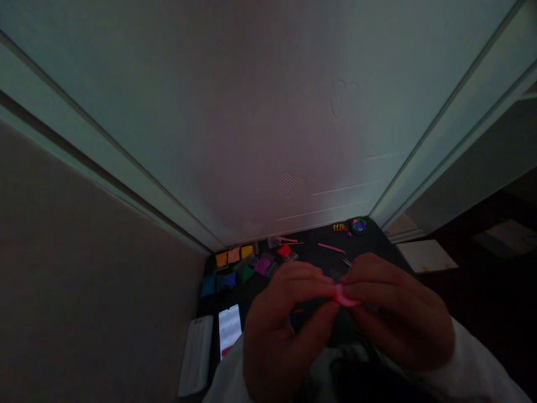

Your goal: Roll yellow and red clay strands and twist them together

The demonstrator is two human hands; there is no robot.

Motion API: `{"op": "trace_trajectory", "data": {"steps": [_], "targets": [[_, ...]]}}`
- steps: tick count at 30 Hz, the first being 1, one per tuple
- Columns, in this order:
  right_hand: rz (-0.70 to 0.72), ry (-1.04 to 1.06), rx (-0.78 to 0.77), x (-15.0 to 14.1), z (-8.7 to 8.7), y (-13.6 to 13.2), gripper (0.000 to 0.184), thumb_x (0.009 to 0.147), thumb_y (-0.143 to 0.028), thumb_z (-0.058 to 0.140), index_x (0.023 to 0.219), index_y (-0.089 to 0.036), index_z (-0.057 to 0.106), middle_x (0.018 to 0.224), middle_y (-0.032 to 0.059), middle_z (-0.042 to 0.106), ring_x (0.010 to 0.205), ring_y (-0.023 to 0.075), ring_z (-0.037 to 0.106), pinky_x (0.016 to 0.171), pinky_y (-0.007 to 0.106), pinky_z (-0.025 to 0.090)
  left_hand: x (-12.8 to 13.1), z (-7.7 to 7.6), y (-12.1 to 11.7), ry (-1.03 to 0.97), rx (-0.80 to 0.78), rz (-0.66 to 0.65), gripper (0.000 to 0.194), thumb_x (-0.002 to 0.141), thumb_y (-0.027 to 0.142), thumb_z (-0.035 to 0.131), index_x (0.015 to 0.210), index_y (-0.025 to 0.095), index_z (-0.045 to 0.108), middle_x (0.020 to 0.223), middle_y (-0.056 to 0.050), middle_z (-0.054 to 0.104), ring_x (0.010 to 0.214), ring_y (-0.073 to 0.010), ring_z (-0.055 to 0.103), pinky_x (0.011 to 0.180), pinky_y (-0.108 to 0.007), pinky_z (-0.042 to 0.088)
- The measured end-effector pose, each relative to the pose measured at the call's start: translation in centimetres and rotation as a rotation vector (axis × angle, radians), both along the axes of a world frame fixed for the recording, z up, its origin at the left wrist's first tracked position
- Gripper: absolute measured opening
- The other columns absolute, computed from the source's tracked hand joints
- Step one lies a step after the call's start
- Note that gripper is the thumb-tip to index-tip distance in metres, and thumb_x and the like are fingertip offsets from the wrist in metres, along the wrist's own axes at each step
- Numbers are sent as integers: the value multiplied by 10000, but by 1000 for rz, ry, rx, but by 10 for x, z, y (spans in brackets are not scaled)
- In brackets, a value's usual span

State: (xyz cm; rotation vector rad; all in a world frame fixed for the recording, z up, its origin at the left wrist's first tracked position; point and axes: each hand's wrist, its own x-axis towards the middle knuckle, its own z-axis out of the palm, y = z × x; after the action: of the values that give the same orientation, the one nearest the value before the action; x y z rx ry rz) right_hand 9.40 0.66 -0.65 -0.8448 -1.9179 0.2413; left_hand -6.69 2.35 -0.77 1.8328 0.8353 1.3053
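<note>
The view is dim. My left hand (285, 324) and my right hand (398, 313) meet above a dark table (319, 254). Both pinch a small pink piece (344, 298) between their fingertips; I cannot tell what it is made of. Both hands have their fingers closed on it. White sleeves cover both wrists at the bottom edge.
Small coloured packets (235, 256) in orange, blue, green, purple and red lie at the table's back left. A lit phone (229, 329) and a white flat case (196, 354) lie at the left front. Pink sticks (331, 248) and a round multicoloured object (359, 226) sit near the wall.
</note>
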Motion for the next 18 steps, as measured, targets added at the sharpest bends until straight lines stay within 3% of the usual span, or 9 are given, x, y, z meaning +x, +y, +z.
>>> {"op": "trace_trajectory", "data": {"steps": [11, 18], "targets": [[-7, 38, -42, -4, 2, -2, 265, 679, -92, 528, 921, -198, 524, 774, 43, 606, 743, 146, 562, 689, 303, 470, -3, -1, -1, -33, 20, -38, 207, 675, 94, 523, 819, 207, 619, 826, -38, 619, 865, -176, 536, 791, -339, 431], [-19, 261, -375, -10, -6, -7, 234, 681, -131, 562, 897, -205, 513, 757, 6, 584, 696, 113, 554, 610, 219, 467, -5, -10, 9, -72, -165, -133, 167, 692, 119, 530, 802, 204, 623, 792, -32, 624, 823, -163, 556, 758, -312, 445]]}}
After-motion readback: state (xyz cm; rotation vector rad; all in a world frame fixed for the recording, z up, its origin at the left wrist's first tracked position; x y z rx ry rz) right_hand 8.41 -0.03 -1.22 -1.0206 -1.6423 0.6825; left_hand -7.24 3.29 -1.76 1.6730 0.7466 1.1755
